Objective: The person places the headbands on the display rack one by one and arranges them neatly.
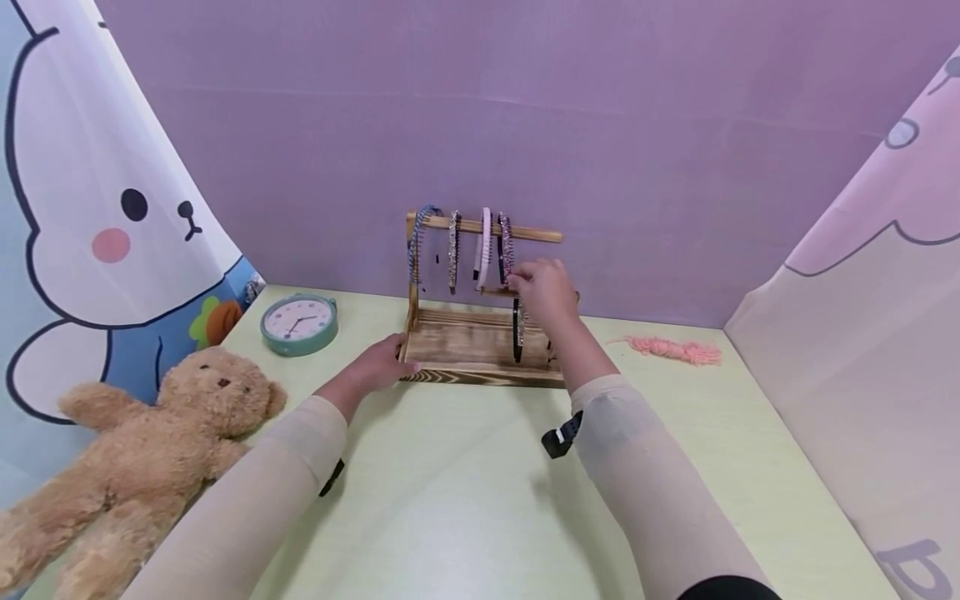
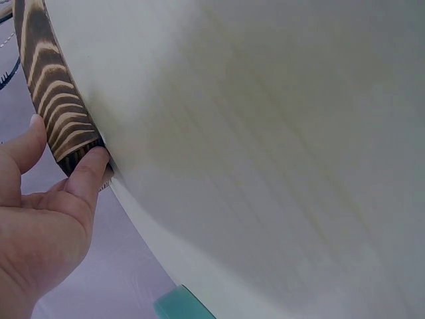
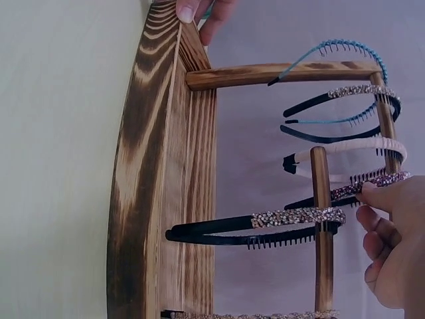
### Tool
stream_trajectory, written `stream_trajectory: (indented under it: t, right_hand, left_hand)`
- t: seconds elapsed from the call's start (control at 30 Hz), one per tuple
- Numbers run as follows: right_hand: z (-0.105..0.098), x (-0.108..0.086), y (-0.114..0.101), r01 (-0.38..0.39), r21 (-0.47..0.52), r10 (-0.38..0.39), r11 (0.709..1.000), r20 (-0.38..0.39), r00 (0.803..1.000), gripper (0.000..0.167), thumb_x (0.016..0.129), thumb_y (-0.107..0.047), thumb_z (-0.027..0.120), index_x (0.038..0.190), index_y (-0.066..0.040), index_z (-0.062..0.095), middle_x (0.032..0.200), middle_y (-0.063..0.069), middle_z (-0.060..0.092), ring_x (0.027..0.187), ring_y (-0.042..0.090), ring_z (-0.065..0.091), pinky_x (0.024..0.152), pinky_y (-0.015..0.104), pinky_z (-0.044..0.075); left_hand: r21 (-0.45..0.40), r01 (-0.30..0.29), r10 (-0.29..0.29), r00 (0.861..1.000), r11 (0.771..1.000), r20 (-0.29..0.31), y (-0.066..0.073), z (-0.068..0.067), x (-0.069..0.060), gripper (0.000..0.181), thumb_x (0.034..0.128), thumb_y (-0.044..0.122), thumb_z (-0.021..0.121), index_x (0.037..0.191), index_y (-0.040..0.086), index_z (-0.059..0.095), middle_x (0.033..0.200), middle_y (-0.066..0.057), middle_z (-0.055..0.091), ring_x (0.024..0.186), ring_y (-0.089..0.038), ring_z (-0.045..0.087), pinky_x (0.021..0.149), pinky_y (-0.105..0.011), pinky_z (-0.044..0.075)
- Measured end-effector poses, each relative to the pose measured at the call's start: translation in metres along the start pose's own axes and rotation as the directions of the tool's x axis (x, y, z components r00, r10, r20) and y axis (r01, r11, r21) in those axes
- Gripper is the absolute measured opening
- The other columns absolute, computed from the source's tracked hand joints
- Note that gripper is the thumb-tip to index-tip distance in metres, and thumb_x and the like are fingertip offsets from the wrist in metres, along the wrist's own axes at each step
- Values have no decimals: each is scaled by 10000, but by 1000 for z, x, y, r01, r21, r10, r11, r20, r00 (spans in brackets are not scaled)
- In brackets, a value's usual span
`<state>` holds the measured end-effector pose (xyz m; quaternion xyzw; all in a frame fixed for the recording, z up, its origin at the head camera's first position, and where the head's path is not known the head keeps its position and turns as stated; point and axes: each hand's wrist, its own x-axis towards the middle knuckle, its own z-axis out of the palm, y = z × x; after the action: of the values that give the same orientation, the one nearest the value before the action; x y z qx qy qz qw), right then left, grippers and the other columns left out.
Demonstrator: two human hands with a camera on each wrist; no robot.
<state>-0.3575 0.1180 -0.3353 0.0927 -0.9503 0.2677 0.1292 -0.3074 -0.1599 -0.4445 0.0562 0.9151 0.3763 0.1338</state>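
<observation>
A wooden headband rack (image 1: 465,343) with a tray-like base stands at the back of the table. My left hand (image 1: 378,365) grips the left end of its base, with thumb and fingers (image 2: 89,176) around the edge. On the upper bar hang a blue headband (image 1: 414,246), a silver glitter headband (image 1: 453,250), a pale pink headband (image 1: 486,242) and a purple jeweled headband (image 3: 345,192). My right hand (image 1: 547,293) pinches the purple one between thumb and finger. A black headband with a sparkly top (image 3: 285,218) hangs on the lower bar, below that hand.
A teal clock (image 1: 300,325) lies left of the rack, and a brown teddy bear (image 1: 150,458) lies at the left table edge. To the right is a bundle of pink yarn (image 1: 675,349). A purple cloth (image 1: 480,108) hangs closely behind the rack.
</observation>
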Motion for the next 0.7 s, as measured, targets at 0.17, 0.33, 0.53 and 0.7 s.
stream_trajectory:
  t: [0.17,0.33,0.53,0.7]
  right_hand:
    - [0,0,2,-26,-14,26,1000,7,1000,252,955,-358,638,1123,-206,749,1238,13,649,1147,221,498,910,471,469]
    - [0,-1,0,-37,-8,37,999,24,999,266,960,-360,632,1148,-204,739,1235,4,646,1142,213,491,894,458,473]
    - [-5,-5,0,-28,-21,29,999,45,999,296,975,-376,600,1196,-219,719,1335,30,612,1245,250,461,969,524,445]
    - [-15,-17,5,10,28,-10,1000,22,1000,367,981,-439,556,1214,-194,698,1354,50,580,1256,259,445,1025,505,423]
  left_hand:
    - [11,0,0,1000,1000,0,0,1,1,708,994,270,580,1547,14,220,1515,-256,382,1405,-434,343,1173,-547,264]
    - [21,-2,2,1000,1000,2,0,1,1,710,994,278,579,1545,11,220,1510,-261,386,1402,-434,348,1171,-545,270]
    - [18,2,-2,1000,1000,0,0,1,2,722,993,280,582,1550,16,206,1521,-255,373,1413,-429,333,1179,-540,258]
    - [28,10,-11,1000,1000,5,-1,1,2,737,996,287,576,1554,8,184,1532,-261,350,1419,-438,314,1180,-547,249]
